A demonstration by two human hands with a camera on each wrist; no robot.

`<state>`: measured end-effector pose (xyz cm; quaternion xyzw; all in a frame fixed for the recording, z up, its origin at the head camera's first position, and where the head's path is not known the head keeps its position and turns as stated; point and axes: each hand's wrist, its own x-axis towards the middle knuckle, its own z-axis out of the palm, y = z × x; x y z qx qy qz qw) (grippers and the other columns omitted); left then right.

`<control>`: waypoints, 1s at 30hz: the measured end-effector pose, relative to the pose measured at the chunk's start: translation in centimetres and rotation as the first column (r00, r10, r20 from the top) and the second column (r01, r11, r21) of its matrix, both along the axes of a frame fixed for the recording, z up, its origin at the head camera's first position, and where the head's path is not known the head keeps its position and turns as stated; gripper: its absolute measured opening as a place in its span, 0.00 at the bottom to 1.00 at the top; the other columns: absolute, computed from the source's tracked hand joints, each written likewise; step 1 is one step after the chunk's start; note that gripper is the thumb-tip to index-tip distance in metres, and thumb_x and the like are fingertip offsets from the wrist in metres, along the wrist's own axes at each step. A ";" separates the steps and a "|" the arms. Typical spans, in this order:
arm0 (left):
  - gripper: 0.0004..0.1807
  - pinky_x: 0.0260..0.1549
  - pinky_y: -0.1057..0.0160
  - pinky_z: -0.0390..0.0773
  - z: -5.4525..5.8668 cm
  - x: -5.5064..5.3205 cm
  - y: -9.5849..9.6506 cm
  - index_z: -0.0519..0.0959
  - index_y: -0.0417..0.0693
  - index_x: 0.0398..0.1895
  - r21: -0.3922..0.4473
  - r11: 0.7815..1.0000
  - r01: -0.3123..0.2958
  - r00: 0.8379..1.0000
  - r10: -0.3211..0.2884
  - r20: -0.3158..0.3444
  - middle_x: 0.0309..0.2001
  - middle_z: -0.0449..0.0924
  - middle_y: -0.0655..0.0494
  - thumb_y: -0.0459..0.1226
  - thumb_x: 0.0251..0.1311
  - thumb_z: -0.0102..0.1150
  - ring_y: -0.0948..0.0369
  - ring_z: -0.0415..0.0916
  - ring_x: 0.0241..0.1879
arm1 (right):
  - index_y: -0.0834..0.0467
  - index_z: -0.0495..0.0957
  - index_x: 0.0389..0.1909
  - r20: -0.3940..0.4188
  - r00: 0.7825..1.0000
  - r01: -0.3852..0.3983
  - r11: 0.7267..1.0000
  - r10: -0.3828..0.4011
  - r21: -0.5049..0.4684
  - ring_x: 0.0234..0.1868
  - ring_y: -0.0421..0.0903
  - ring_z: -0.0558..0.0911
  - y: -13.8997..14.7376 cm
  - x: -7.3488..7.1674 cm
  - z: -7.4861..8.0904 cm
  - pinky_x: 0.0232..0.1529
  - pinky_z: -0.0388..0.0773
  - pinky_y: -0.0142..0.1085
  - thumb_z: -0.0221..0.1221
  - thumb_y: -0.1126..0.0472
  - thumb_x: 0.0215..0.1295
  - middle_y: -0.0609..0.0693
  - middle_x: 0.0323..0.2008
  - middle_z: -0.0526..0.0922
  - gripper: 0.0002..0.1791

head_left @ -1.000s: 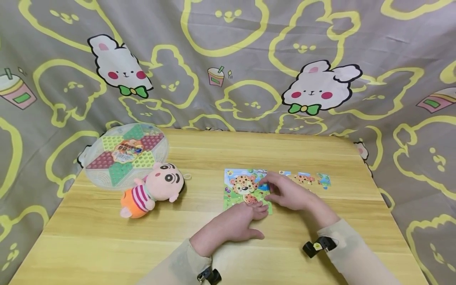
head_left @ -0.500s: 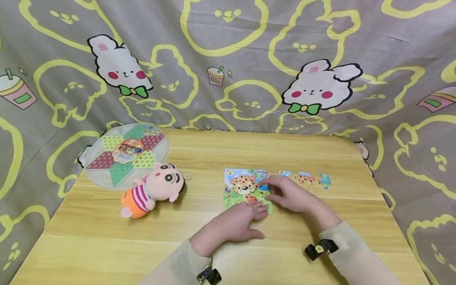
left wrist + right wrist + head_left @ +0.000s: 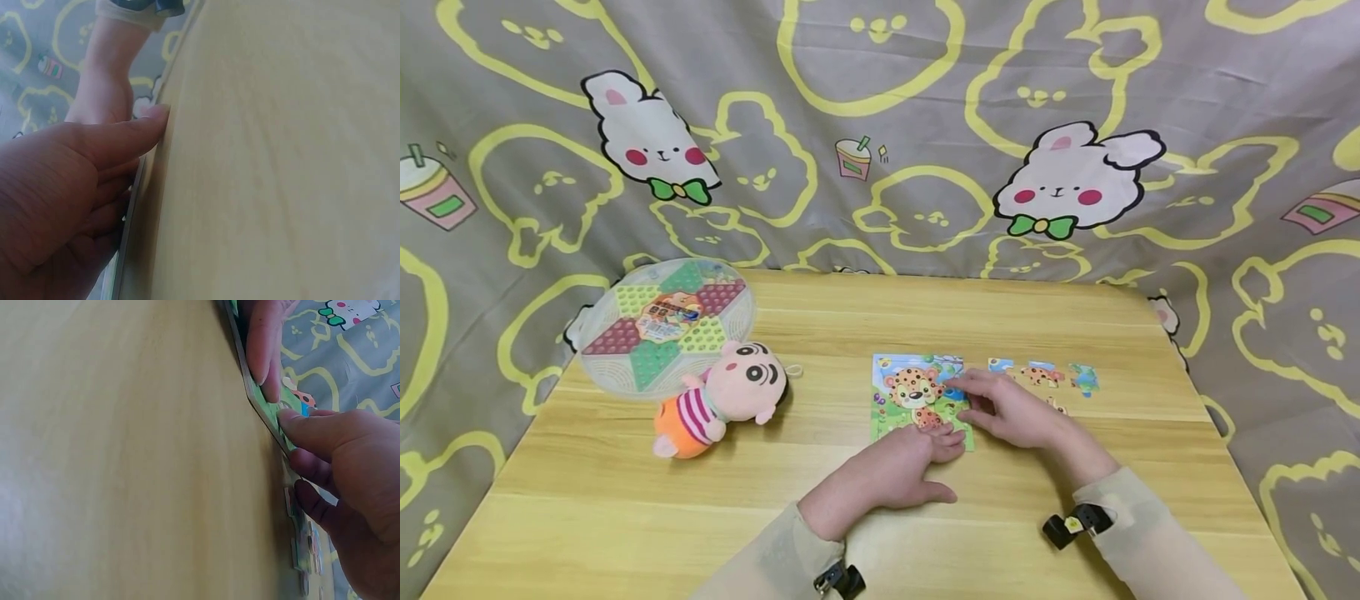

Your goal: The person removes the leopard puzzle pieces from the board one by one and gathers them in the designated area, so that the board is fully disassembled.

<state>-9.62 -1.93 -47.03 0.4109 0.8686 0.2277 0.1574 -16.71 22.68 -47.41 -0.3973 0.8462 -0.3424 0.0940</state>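
Observation:
A square jigsaw puzzle (image 3: 906, 417) with a spotted leopard cub lies on the wooden table. My left hand (image 3: 898, 471) rests palm down across its lower edge, fingers extended and thumb out to the side. At the puzzle's right side, my right hand (image 3: 1011, 408) has its bent fingers and thumb around a blue-green puzzle piece (image 3: 956, 398), mostly hidden by the fingers. In the right wrist view the thumb (image 3: 306, 428) touches the board's surface near its edge. The left wrist view shows the left thumb (image 3: 128, 134) beside the tabletop.
Several loose puzzle pieces (image 3: 1037, 375) lie right of the puzzle, partly behind the right hand. A round Chinese checkers board (image 3: 602, 367) in clear wrapping stands back left, with a plush doll (image 3: 745, 387) against it. A patterned curtain (image 3: 925, 125) encloses the table (image 3: 820, 317).
The right hand and forearm have shifted slightly to the right, its fingertips staying at the puzzle's right side. More of one loose piece shows behind it. The left hand has stayed still.

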 end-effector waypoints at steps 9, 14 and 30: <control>0.37 0.77 0.58 0.57 0.0 0.0 -0.1 0.75 0.46 0.74 0.014 1.000 0.004 1.000 -0.004 -0.008 0.77 0.66 0.59 0.54 0.67 0.71 0.61 0.57 0.79 | 0.63 0.74 0.73 0.017 1.000 0.005 1.000 -0.005 0.012 0.32 0.38 0.73 -0.2 0.0 0.0 0.32 0.75 0.32 0.66 0.65 0.73 0.44 0.44 0.77 0.29; 0.37 0.77 0.58 0.57 0.0 0.0 -0.1 0.75 0.47 0.74 0.014 1.000 -0.001 1.000 0.001 -0.004 0.77 0.65 0.60 0.54 0.67 0.70 0.61 0.57 0.79 | 0.64 0.74 0.73 0.019 1.000 0.008 1.000 -0.009 0.012 0.34 0.42 0.75 -0.4 0.0 0.2 0.33 0.75 0.32 0.68 0.64 0.72 0.46 0.45 0.76 0.30; 0.37 0.77 0.56 0.56 0.1 0.1 0.0 0.76 0.47 0.74 0.008 1.000 -0.001 1.000 0.001 -0.004 0.77 0.66 0.59 0.54 0.67 0.70 0.60 0.57 0.79 | 0.59 0.76 0.69 0.011 0.999 0.050 0.997 -0.051 0.052 0.33 0.39 0.75 0.2 0.1 1.3 0.35 0.77 0.36 0.66 0.59 0.75 0.41 0.37 0.76 0.25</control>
